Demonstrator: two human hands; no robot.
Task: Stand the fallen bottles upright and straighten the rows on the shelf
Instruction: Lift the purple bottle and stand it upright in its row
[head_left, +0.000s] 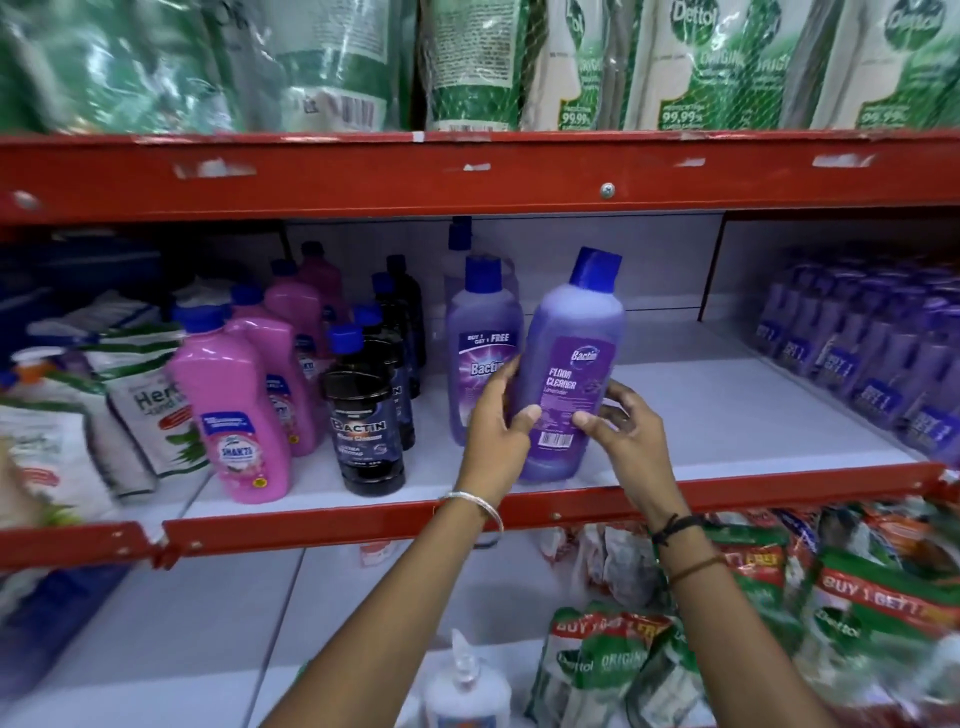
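purple floor cleaner bottle (569, 364) gripped, slightly tilted, by left hand (493, 415) and right hand (623, 431).

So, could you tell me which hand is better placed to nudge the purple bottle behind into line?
Left, probably: the left hand lies between the held bottle and the purple bottle behind; the right hand grips the far side.

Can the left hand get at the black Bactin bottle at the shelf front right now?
Probably not at once: the left hand is gripping the purple floor cleaner bottle. Otherwise the black Bactin bottle stands unobstructed at the front edge.
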